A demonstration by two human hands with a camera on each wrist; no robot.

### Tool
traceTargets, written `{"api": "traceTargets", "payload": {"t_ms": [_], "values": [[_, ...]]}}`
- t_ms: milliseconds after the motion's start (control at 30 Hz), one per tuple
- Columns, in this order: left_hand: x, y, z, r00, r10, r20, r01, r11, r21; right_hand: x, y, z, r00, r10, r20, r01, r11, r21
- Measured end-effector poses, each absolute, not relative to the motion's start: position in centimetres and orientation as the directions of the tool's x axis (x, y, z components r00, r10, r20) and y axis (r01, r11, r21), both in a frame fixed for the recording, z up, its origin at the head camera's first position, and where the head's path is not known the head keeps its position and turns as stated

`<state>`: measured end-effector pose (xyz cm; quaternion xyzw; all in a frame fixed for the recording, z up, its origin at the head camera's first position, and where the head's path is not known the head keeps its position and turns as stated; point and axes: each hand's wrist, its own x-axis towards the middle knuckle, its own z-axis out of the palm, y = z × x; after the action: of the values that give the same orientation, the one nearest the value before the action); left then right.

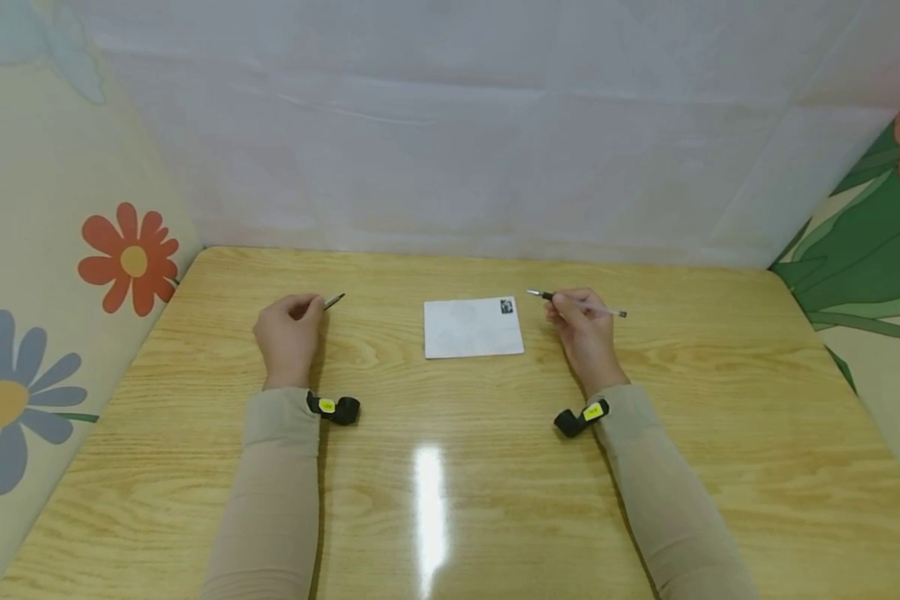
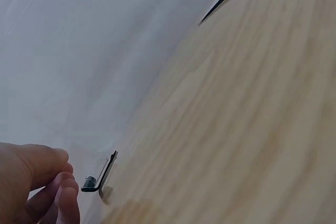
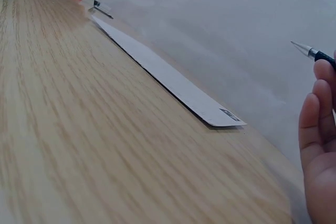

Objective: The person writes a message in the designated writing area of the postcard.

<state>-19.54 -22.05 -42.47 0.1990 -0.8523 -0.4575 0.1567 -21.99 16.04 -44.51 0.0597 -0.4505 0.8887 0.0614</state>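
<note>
My right hand (image 1: 587,333) pinches a gel pen (image 1: 596,309) with a clear barrel, its bare metal tip pointing left. In the right wrist view the tip and dark grip of the pen (image 3: 317,55) stick out past the fingers. A pen cap (image 2: 100,174) with a dark clip lies on the table. Just beside the cap is my left hand (image 1: 288,333), its thumb and fingers loosely bent together; a small gap shows between them in the left wrist view. Between the hands lies a flat white envelope (image 1: 468,329) with a dark stamp-like picture (image 1: 506,307) at its upper right corner.
The wood-grain table (image 1: 495,417) reaches back to a white cloth backdrop (image 1: 450,150). Panels painted with flowers (image 1: 127,260) stand along both sides. Each wrist carries a small black camera (image 1: 345,409).
</note>
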Motion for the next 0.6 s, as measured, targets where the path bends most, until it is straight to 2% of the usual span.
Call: {"api": "traceTargets", "payload": {"t_ms": [200, 400, 600], "values": [[-19.8, -20.9, -42.0, -0.892, -0.418, 0.171, -0.104, 0.558, 0.823, -22.0, 16.0, -44.5, -0.985, 0.053, 0.162, -0.161, -0.593, -0.789], [-20.1, -19.9, -41.8, -0.925, -0.290, 0.246, 0.035, 0.580, 0.814, -22.0, 16.1, -44.5, -0.985, 0.044, 0.169, -0.161, -0.605, -0.780], [-19.9, -19.1, -41.5, -0.959, -0.142, 0.244, 0.101, 0.634, 0.767, -22.0, 16.1, -44.5, -0.985, 0.043, 0.168, -0.160, -0.600, -0.784]]}}
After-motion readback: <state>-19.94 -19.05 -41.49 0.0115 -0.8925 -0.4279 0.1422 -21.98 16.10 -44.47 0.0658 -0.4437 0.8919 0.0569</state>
